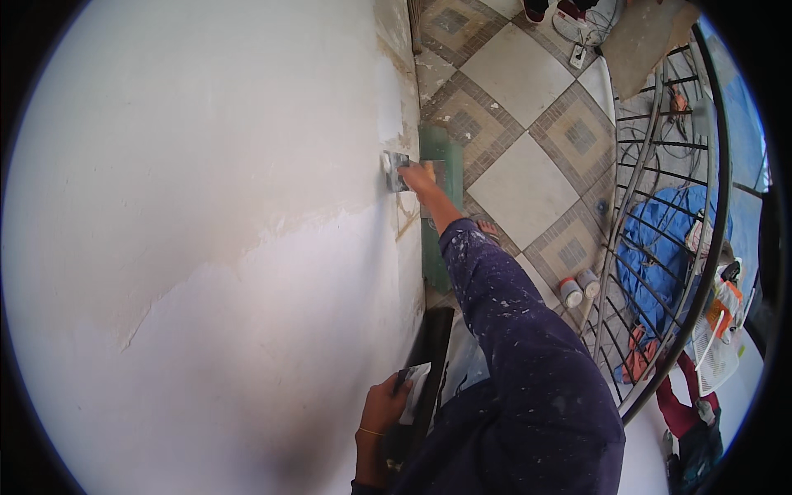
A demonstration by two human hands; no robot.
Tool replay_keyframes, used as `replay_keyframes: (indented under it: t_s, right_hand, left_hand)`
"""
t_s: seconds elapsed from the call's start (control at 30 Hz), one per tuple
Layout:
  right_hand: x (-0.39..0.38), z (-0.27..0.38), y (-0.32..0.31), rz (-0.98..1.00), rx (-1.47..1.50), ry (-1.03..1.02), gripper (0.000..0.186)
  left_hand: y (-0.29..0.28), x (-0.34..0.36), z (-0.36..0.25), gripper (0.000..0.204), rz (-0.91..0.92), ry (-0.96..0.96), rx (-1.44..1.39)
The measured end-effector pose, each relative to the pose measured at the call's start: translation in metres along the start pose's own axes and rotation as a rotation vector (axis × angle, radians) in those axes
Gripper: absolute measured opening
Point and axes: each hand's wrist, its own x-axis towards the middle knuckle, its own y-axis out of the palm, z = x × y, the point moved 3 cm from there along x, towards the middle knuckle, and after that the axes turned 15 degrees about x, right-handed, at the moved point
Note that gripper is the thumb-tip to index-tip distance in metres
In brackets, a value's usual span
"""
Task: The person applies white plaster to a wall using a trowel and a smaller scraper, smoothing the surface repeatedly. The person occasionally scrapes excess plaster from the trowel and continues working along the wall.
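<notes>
My right arm, in a dark sleeve spotted with white, stretches out to the wall (206, 165). At its end my right hand (419, 178) is closed on a putty knife (394, 172), whose wide blade lies against the wall near a patchy brownish strip. White filler shows at the blade's edge. Lower down, close to my body, my left hand (383, 410) grips a second putty knife (418, 381) by its dark handle. Its pale blade points up and to the right, apart from the wall. Greenish glass panes (441, 239) stand beside the wall, below my right hand.
Patterned tiles (528, 190) cover the floor. Two cans (570, 292) stand by a curved metal railing (716, 165). Beyond it lie a blue tarp (656, 239) and a white basket (716, 355). A dark beam-like edge (433, 363) runs beside my left hand. Another person's feet (569, 10) show at the top.
</notes>
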Motion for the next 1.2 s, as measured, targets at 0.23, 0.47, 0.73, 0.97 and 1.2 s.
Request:
replay_keyframes:
  t_s: [0.23, 0.47, 0.73, 0.97, 1.2]
  right_hand:
    - [0.012, 0.014, 0.012, 0.022, -0.090, 0.036, 0.052]
    - [-0.044, 0.055, 0.072, -0.096, -0.198, -0.238, 0.046]
    - [-0.190, 0.167, 0.184, -0.073, -0.287, -0.460, 0.046]
    - [-0.328, 0.226, 0.220, 0.262, -0.328, -0.953, 0.074]
    - [-0.363, 0.215, 0.091, 1.331, -0.669, -1.228, 0.073]
  left_hand:
    - [0.020, -0.016, 0.007, 0.037, -0.011, -0.106, -0.059]
    - [0.013, -0.020, -0.003, 0.037, -0.026, -0.083, -0.123]
    - [0.008, -0.008, 0.005, 0.037, -0.109, 0.034, -0.049]
    - [-0.025, -0.006, -0.013, 0.031, -0.475, 0.297, 0.036]
    - [-0.059, 0.006, -0.046, 0.045, 0.101, 0.626, -1.803]
